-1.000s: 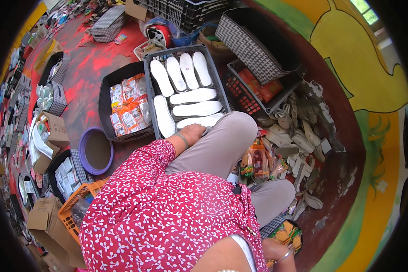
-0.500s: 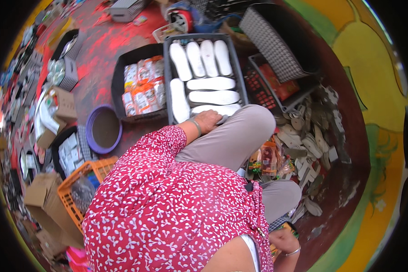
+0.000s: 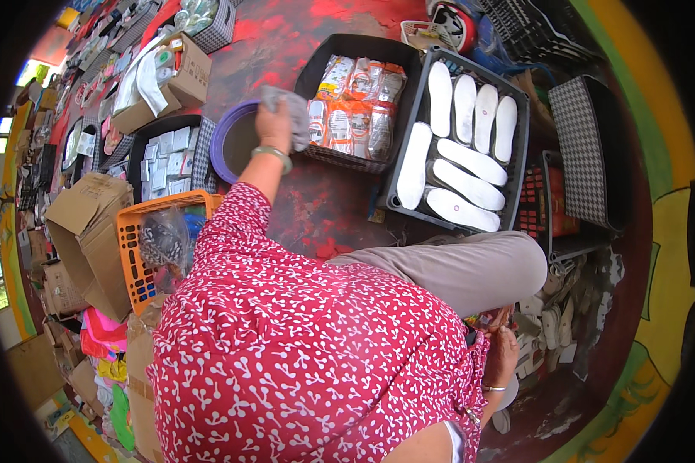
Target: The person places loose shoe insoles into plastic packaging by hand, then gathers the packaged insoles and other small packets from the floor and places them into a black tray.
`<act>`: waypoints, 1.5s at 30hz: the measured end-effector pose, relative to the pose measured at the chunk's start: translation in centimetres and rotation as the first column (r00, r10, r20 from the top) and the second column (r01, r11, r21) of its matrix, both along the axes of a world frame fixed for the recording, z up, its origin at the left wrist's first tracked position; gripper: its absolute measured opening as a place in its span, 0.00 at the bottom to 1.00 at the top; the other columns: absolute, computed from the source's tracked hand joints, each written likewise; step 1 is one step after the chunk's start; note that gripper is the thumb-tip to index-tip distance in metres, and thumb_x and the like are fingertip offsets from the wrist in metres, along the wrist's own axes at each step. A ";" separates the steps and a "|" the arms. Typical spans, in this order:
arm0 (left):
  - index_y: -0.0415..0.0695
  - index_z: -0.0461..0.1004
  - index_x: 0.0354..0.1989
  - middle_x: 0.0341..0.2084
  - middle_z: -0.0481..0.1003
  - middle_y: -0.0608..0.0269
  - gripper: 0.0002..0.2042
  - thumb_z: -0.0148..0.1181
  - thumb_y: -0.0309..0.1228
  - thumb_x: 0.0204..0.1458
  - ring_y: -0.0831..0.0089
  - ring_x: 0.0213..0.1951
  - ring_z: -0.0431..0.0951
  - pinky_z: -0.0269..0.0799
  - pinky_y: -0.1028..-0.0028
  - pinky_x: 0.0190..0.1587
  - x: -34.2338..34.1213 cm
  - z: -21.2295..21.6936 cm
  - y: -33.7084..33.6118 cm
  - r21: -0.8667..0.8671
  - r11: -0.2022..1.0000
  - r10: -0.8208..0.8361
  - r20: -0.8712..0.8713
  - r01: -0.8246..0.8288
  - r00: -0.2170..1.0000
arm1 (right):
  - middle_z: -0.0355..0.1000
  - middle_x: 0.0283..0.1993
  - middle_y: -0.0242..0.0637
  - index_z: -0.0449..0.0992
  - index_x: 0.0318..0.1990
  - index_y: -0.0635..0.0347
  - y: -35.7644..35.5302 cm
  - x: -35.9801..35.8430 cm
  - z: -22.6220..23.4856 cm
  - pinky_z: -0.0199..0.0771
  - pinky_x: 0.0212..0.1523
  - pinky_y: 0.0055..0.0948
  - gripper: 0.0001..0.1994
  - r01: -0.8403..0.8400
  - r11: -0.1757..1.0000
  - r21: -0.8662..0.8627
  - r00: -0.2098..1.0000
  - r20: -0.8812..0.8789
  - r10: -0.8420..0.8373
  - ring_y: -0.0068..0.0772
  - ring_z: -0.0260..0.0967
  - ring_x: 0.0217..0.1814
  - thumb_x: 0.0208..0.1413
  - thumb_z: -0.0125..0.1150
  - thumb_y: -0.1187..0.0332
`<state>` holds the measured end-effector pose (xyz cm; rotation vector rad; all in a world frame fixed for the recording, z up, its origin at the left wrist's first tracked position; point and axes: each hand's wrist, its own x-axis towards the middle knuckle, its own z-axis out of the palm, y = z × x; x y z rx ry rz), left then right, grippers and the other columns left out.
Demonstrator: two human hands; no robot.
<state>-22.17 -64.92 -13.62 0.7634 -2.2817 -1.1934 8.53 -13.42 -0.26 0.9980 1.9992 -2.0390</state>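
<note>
My left hand [image 3: 272, 131] is closed on a grey cloth [image 3: 293, 113], over the right rim of a round purple tub [image 3: 219, 150] with something dark inside. To its right, a black bin [image 3: 347, 160] holds orange-and-clear packets [image 3: 351, 123]. Farther right stands a dark grey crate [image 3: 394, 202] with several white shoe insoles [image 3: 463, 185] laid in rows. My right hand [image 3: 503, 356] is low at the right, beside my bent knee. Its fingers are bent and partly hidden, so what they hold, if anything, does not show.
An orange basket [image 3: 135, 266] with bagged items is at my left, beside an open cardboard box [image 3: 93, 231]. Behind it a bin holds small white packs [image 3: 166, 162]. A patterned bin [image 3: 583, 147] leans at the right, above a pile of loose soles [image 3: 556, 320].
My left hand has moved left with the grey cloth, from the crate's near edge to the purple tub. My right hand has risen toward the knee. The view has turned left.
</note>
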 end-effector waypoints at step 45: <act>0.49 0.62 0.56 0.60 0.55 0.55 0.24 0.50 0.35 0.48 0.57 0.63 0.48 0.50 0.60 0.61 9.2 -15.7 -7.3 -0.219 0.943 0.026 0.798 0.249 0.603 | 0.71 0.23 0.32 0.73 0.32 0.64 -0.9 -1.6 0.4 0.60 0.24 0.16 0.11 -0.141 0.974 0.178 0.960 0.265 0.091 0.18 0.63 0.22 0.56 0.54 0.64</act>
